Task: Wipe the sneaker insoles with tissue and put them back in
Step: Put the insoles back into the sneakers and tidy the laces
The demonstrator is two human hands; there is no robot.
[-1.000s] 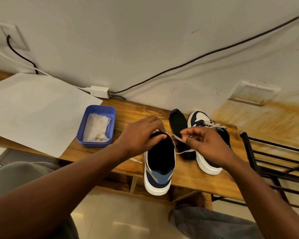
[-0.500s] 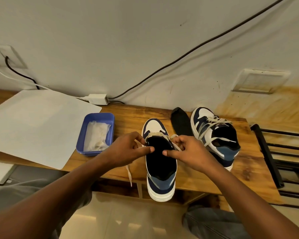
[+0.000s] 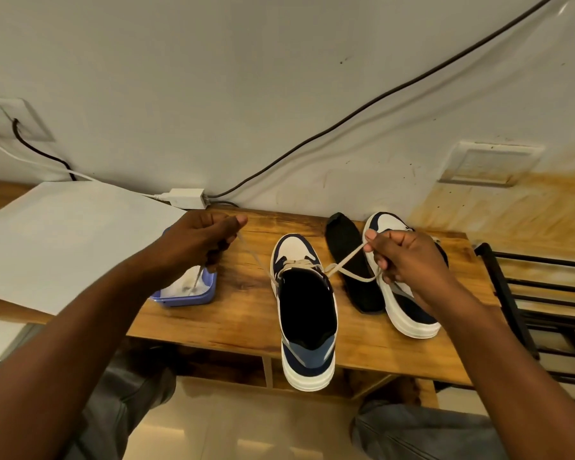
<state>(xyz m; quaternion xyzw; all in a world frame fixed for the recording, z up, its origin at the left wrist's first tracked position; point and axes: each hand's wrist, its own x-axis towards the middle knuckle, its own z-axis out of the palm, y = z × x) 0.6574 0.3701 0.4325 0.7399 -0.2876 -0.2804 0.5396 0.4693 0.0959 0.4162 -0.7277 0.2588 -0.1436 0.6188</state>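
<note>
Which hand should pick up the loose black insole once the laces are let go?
Probably the right hand. It pinches a lace just beside the black insole, which lies between the two sneakers. The left hand holds the other lace over the blue tray, across the near sneaker.

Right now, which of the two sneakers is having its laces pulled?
The near sneaker, whose heel hangs over the table edge. Both hands hold its lace ends, left hand and right hand. The other sneaker sits behind the right hand, beside the loose black insole.

Hands (image 3: 193,242) (image 3: 409,260) apparently tightening sneaker (image 3: 304,313) laces (image 3: 349,265)
</note>
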